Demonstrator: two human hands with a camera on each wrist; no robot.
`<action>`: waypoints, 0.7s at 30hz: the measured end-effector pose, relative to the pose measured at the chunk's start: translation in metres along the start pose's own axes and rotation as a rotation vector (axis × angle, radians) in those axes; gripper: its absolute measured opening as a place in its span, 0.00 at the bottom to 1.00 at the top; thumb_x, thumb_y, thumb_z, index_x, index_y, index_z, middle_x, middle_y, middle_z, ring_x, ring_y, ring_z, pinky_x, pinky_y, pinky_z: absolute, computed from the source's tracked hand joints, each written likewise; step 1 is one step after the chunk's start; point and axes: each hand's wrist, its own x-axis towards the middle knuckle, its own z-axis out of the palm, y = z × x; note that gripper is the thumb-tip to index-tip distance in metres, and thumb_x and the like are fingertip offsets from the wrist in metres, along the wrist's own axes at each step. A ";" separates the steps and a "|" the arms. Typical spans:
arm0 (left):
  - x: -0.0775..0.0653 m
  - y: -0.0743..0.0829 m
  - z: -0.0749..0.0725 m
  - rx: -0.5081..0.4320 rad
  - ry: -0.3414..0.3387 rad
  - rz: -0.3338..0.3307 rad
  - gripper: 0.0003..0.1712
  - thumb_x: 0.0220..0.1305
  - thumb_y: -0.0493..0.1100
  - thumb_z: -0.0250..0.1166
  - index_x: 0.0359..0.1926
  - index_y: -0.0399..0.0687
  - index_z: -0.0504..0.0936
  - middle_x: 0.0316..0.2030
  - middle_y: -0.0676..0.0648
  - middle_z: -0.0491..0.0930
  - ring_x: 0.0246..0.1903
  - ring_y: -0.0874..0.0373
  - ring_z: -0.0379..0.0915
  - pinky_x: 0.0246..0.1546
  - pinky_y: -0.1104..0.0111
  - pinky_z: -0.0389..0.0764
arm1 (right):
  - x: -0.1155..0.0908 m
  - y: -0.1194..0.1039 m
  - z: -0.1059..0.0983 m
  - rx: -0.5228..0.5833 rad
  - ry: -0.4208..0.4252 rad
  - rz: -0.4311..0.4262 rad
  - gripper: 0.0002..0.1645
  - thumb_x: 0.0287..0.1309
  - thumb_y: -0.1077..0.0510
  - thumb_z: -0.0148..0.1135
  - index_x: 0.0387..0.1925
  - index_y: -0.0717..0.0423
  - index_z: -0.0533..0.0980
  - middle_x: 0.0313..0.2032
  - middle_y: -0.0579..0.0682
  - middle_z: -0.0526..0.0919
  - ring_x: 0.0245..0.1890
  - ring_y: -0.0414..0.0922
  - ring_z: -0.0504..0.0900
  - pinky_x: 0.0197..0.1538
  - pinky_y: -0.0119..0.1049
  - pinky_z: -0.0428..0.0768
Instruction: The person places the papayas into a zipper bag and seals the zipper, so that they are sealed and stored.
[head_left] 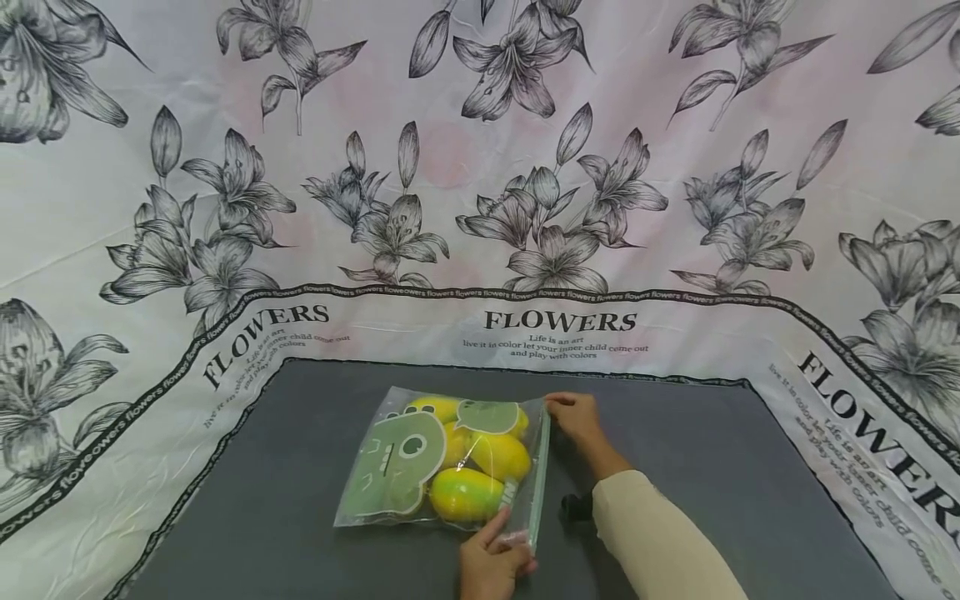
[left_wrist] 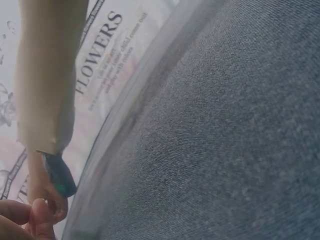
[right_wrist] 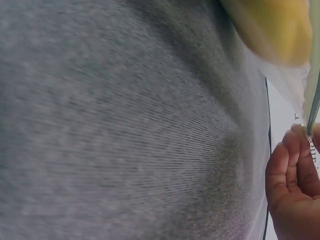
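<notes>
A clear zip bag (head_left: 375, 510) with a green cartoon print lies on the dark table, with several yellow mango-like fruits (head_left: 498, 456) inside, one of them greenish (head_left: 467, 494). Its pale green zip edge (head_left: 539, 483) faces right. My right hand (head_left: 581, 421) pinches the far end of that edge; the right wrist view shows the fingertips (right_wrist: 295, 137) on the strip. At the near end, my left hand (head_left: 495, 560) grips the bag's corner between thumb and fingers. In the left wrist view only some left fingers (left_wrist: 30, 217) appear, and the bag is hidden there.
The grey table (head_left: 262, 467) ends at a black-trimmed border. Behind and beside it hangs a white cloth (head_left: 450, 208) printed with flowers and lettering. A dark object (head_left: 576, 507) shows by the right sleeve (head_left: 660, 542).
</notes>
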 end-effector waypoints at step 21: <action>-0.006 0.001 -0.005 -0.022 -0.030 -0.023 0.42 0.43 0.18 0.64 0.64 0.25 0.66 0.26 0.42 0.81 0.24 0.55 0.79 0.26 0.61 0.86 | 0.006 0.000 -0.001 -0.022 0.003 -0.005 0.12 0.61 0.62 0.64 0.43 0.64 0.83 0.36 0.56 0.85 0.31 0.45 0.82 0.35 0.37 0.83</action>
